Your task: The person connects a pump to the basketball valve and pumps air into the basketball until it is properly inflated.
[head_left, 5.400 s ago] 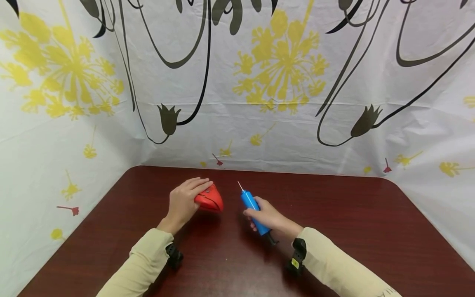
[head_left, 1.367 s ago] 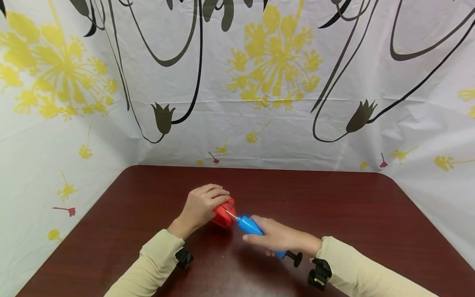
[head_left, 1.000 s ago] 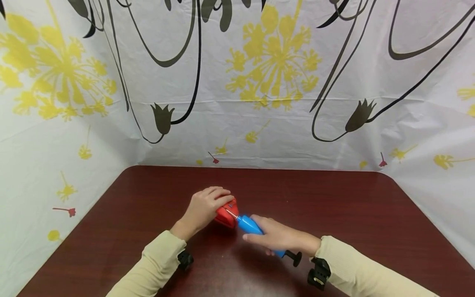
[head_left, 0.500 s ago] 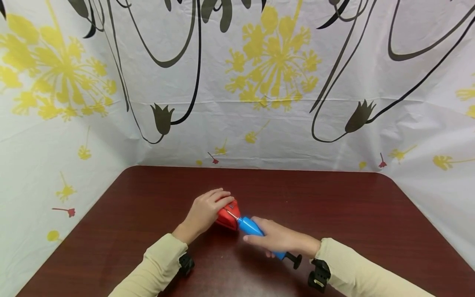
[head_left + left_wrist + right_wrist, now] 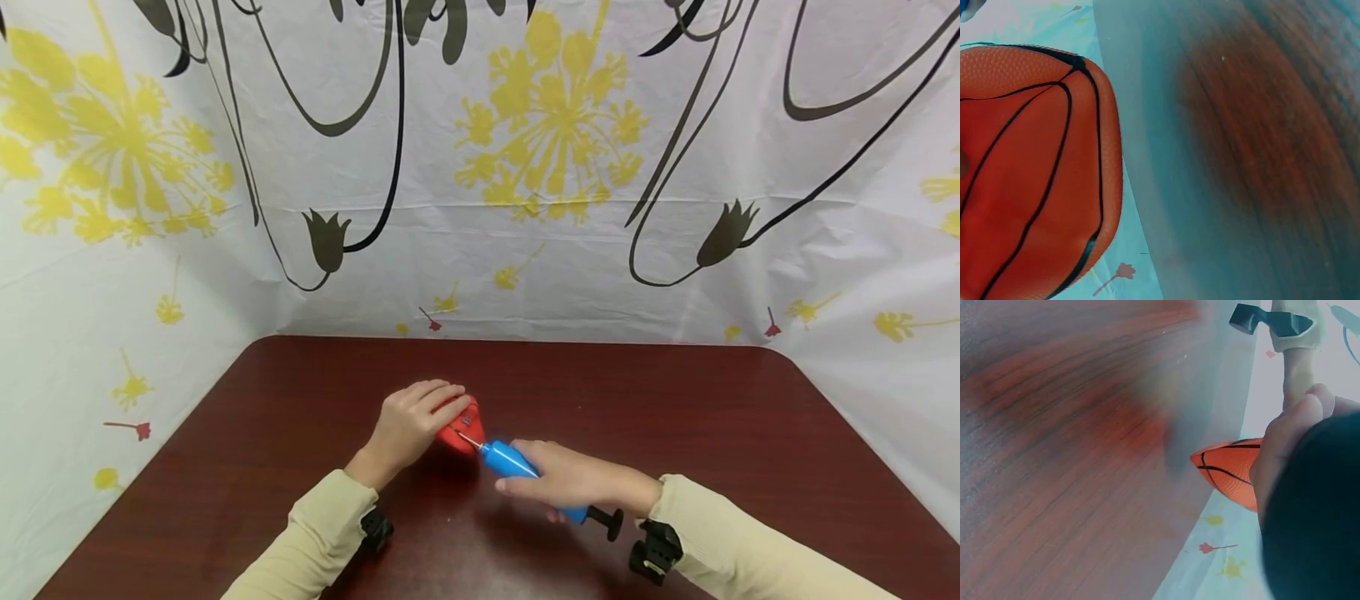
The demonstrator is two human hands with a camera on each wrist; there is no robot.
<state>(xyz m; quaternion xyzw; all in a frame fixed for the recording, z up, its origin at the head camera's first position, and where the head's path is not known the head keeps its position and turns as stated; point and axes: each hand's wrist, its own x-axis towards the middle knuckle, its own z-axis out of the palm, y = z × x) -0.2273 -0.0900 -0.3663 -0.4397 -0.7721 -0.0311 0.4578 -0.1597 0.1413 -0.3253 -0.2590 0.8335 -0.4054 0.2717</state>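
Note:
A small, partly deflated red basketball with black seams is held above the table by my left hand, fingers over its top. Its caved-in side fills the left of the left wrist view, where the basketball looks flattened. My right hand grips a blue hand pump whose black handle sticks out towards the right wrist. The pump's thin needle points at the ball and overlaps its surface. In the right wrist view a large dark round shape covers part of the right hand.
The dark red-brown table has rounded far corners. A white cloth printed with yellow and grey plants hangs behind it and along the sides. Black wrist cameras sit at the left cuff and right cuff.
Ball and pump, apart at first, have come together, the needle now at the ball. Over the last half second the pump has shifted slightly right and the ball has tilted a little.

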